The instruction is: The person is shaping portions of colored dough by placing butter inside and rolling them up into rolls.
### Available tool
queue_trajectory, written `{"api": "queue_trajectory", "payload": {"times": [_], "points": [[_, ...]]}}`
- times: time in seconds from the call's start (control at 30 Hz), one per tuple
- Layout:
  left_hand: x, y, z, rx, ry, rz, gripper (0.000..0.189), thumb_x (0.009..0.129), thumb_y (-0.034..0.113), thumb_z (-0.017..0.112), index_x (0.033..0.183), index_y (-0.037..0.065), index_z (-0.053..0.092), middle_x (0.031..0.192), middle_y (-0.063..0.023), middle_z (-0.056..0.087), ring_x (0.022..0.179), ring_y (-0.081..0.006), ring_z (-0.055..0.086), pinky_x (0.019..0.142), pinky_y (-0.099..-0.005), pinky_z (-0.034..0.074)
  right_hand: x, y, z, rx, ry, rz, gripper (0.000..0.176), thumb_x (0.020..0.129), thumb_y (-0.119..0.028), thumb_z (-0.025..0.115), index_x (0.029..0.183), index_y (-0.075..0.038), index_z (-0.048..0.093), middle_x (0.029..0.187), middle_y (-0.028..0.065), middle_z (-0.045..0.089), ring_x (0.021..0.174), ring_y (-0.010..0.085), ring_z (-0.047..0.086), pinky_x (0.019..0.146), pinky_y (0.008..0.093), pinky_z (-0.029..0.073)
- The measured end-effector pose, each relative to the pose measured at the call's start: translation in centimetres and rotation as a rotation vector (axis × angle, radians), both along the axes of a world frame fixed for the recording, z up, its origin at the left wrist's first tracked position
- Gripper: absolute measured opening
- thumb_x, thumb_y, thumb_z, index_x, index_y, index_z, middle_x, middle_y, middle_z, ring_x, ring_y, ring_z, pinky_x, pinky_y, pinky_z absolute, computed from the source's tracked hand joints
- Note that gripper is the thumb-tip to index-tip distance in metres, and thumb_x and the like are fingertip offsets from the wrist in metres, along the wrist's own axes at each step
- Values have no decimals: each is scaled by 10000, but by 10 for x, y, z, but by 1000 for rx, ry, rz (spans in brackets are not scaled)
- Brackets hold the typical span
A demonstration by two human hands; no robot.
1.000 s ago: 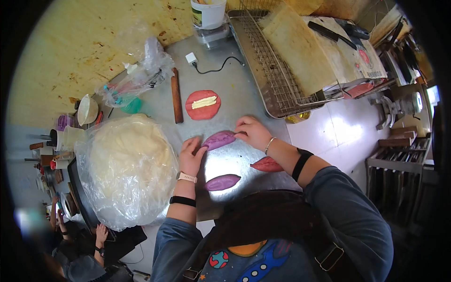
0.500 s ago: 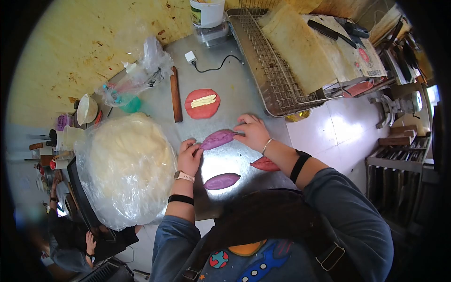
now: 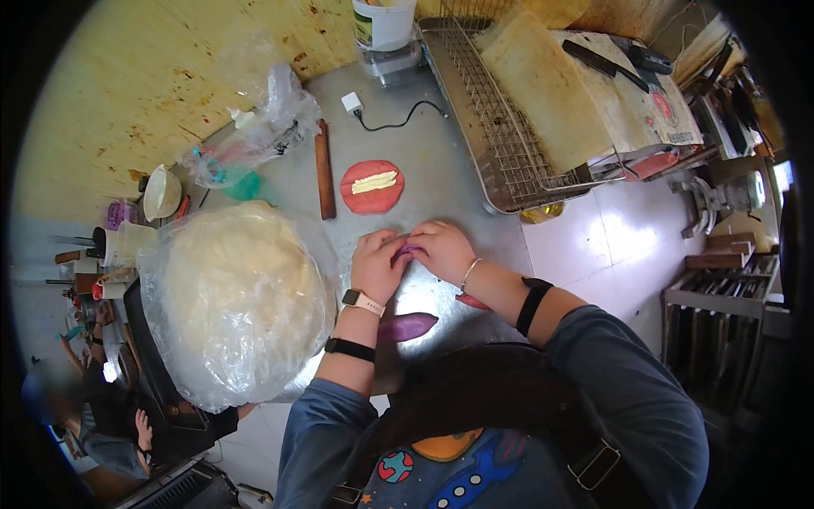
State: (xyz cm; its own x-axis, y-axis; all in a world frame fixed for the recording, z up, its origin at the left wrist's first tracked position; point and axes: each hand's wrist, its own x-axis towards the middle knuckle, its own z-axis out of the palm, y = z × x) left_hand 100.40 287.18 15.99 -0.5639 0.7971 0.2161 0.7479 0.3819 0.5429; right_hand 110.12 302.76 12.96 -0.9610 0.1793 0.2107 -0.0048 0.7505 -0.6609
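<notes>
Pinching purple dough (image 3: 405,251) two-handed; tub label (image 3: 365,29) illegible.

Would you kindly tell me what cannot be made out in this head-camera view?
Purple dough piece: head view, nearly all covered by the left hand and right hand; shape and grip unclear.
Red dough piece: head view, mostly under the right forearm.
White tub: head view, top cut off by the upper edge.

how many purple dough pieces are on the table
2. The covered purple piece sits between the left hand and right hand, barely showing. The bare purple piece lies nearer the person, beside the left forearm. Others could hide under the hands.
</notes>
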Motion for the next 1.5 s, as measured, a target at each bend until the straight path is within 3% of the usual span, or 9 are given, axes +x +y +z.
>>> {"api": "queue_trajectory", "payload": {"times": [0.23,0.33,0.43,0.73,0.97,1.03,1.13,1.33,1.5], "points": [[3,8,-18,-121,206,-20,210,755,117,736,962,82,731,1035,-57,662,1008,-294,582,918,-401,462,1,1,-12,151,64,40,103,832,-108,616,899,-78,687,993,64,658,949,276,616,845,363,510],[1,1,-17,94,112,33,180,751,114,741,929,97,732,1112,-43,673,1019,-296,580,915,-382,467,8,3,-3,-9,117,-12,105,837,-126,622,904,-79,687,1008,65,660,965,271,617,847,369,511],[-3,-8,-15,83,31,115,143,727,123,750,868,112,736,1179,-35,667,1044,-297,571,904,-391,476,10,9,-3,-24,132,-38,112,847,-142,625,916,-77,684,1015,60,661,970,272,618,847,379,511],[-7,-18,-10,77,102,109,139,787,132,738,919,87,737,1231,-42,662,1168,-325,541,998,-400,440,14,19,5,-169,-14,-31,109,815,-153,678,872,-62,694,1002,62,655,963,286,615,854,388,503],[-20,-30,-31,-92,-5,53,199,800,143,736,982,63,743,1307,-88,603,1231,-338,512,1048,-418,412,9,24,-12,-105,-39,11,124,822,-177,678,874,-70,712,1120,55,626,1049,270,590,898,382,489],[-17,-35,-27,24,-55,71,175,804,127,728,964,58,740,1252,-88,633,1217,-334,523,1039,-415,419,14,28,-8,-99,8,-10,120,811,-182,686,851,-73,719,1152,45,621,1074,261,583,905,374,488],[-16,-36,-27,104,-74,117,153,804,106,722,947,53,735,1205,-90,656,1208,-328,532,1029,-411,426,18,24,-6,-129,45,-144,100,789,-187,698,808,-92,723,1210,34,607,1118,256,563,922,383,480],[-16,-43,-38,-11,-31,134,158,811,89,723,959,36,727,1286,-118,608,1233,-329,525,1037,-403,424,10,30,-15,-49,-92,-28,121,784,-238,717,853,-142,740,1317,37,555,1191,249,523,980,403,436],[-3,-42,-26,134,-126,309,127,835,82,706,946,21,718,1332,-138,574,1248,-347,522,1056,-397,416,20,30,-8,22,-18,-104,103,794,-240,705,818,-145,738,1275,10,570,1265,235,446,1065,511,316]]}}
